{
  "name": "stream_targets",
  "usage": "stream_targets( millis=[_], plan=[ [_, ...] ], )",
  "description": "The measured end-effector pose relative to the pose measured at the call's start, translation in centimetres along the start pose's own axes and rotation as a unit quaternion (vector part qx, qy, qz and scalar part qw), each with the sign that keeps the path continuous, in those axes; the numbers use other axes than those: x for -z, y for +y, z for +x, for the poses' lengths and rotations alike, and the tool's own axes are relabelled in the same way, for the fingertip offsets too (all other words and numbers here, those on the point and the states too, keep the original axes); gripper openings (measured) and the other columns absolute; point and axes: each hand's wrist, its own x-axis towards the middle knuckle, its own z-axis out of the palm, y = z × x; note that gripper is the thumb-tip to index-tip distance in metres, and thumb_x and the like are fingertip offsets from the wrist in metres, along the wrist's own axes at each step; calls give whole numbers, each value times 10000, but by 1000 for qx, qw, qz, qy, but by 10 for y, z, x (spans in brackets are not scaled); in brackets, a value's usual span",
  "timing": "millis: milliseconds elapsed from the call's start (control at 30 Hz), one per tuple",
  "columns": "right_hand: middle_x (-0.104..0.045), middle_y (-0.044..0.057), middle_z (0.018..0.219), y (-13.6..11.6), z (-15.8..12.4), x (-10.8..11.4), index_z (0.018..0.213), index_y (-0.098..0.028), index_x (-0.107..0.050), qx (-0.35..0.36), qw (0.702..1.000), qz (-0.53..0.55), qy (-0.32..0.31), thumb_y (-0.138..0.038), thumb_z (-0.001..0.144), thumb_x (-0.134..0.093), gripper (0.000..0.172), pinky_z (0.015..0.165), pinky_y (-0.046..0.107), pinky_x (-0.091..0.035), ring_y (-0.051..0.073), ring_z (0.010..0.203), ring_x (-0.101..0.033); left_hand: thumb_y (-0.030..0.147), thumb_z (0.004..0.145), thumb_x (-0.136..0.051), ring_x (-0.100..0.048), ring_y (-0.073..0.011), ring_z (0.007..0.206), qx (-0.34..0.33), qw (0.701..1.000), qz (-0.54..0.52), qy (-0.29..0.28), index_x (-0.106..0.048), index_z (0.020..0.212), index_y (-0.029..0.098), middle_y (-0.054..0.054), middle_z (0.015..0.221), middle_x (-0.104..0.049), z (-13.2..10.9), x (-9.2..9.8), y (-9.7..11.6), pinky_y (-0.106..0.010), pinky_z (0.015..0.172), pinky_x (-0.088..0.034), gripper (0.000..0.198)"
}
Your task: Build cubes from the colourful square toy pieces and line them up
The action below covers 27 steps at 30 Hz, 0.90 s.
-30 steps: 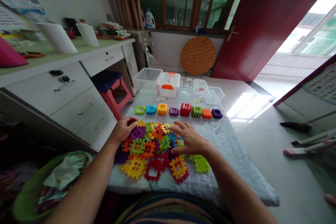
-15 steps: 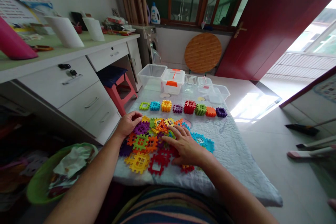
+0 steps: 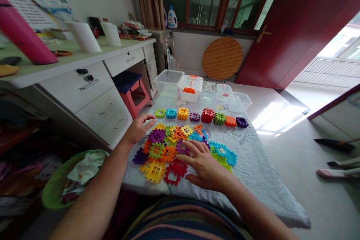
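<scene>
A heap of flat, interlocking plastic tiles [image 3: 165, 150] in many colours lies on a small table covered by a pale quilted cloth [image 3: 253, 165]. My left hand [image 3: 139, 129] rests at the heap's left edge with fingers loosely curled and thumb near forefinger, nothing clearly in them. Flat on the near right of the heap lies my right hand [image 3: 204, 165], fingers spread over red and purple tiles. Behind the heap stands a row of assembled tile cubes [image 3: 208, 115] in green, blue, yellow, purple, red and orange.
Clear plastic boxes [image 3: 168, 80] and a white box with an orange latch [image 3: 190, 88] stand at the table's far end. A white desk with drawers [image 3: 92, 90] and a red stool [image 3: 132, 95] are on the left. A green basin [image 3: 64, 180] sits low left.
My right hand has drawn back toward me across the heap, uncovering blue and green tiles to its right. The left hand has kept its place. The camera view has shifted a little.
</scene>
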Motion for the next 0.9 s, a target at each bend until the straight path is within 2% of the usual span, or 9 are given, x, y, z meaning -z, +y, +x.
stream_targets(
  millis=[100,200,367,433,500,567,633,733,900],
  plan=[
    [-255,20,1574,-20,8,-6,1305,-394,-552,62,998,8,-23,-353,837,-631,477,1130,555,-201,323,1408,-227,577,829,-518,-584,-260,1077,-12,998,47,-32,-648,1057,176,-75,1122,-646,-11,7,9,-376,1002,-417,480],
    [-250,2,1580,-28,17,-18,1220,-382,-617,106,993,0,-47,-357,856,-610,365,1132,571,-181,320,1420,-209,575,860,-470,-564,-271,1127,-21,993,92,-72,-634,1083,184,-83,1151,-622,-26,9,5,-397,1044,-394,479],
    [-307,25,1554,-21,23,-30,1154,-350,-661,86,995,-27,-31,-343,916,-537,268,1129,583,-180,328,1413,-226,574,862,-492,-449,-292,1291,-38,983,121,-134,-539,1268,182,-135,1346,-503,-58,9,-9,-443,1122,-322,566],
    [-343,39,1534,-16,21,-30,1164,-339,-661,68,997,-35,-11,-343,950,-484,278,1134,559,-193,321,1407,-238,594,788,-604,-350,-321,1372,-55,979,129,-149,-425,1397,212,-148,1470,-371,-74,10,-12,-476,1138,-292,741],
    [-373,45,1512,-10,20,-30,1158,-336,-667,48,998,-37,9,-348,958,-473,279,1140,531,-202,308,1403,-245,617,647,-736,-236,-369,1425,-76,974,144,-158,-300,1478,267,-148,1552,-225,-90,10,-11,-526,1138,-268,1002],
    [-385,43,1502,-4,19,-32,1157,-338,-668,33,999,-35,22,-346,943,-511,266,1142,518,-209,301,1402,-245,632,492,-819,-136,-423,1443,-95,968,162,-165,-216,1508,316,-143,1589,-114,-105,6,-9,-587,1126,-247,1223],
    [-395,37,1494,0,18,-34,1131,-334,-678,19,999,-34,35,-328,934,-530,247,1138,520,-220,298,1398,-250,648,393,-843,-75,-463,1440,-113,962,178,-173,-186,1515,343,-134,1602,-55,-118,0,-6,-640,1110,-226,1335],
    [-422,42,1471,4,17,-35,1082,-308,-692,3,998,-31,59,-278,942,-506,235,1121,529,-249,294,1380,-275,667,403,-828,-78,-484,1431,-137,955,198,-176,-225,1506,351,-128,1602,-74,-126,-10,-2,-678,1101,-199,1296],
    [-471,39,1419,9,7,-23,1110,-292,-666,-4,996,12,87,-155,860,-545,309,1104,493,-304,270,1339,-334,571,651,-755,-223,-400,1423,-157,952,211,-154,-355,1458,327,-102,1541,-305,-120,-17,5,-594,1142,-240,933]
  ],
)
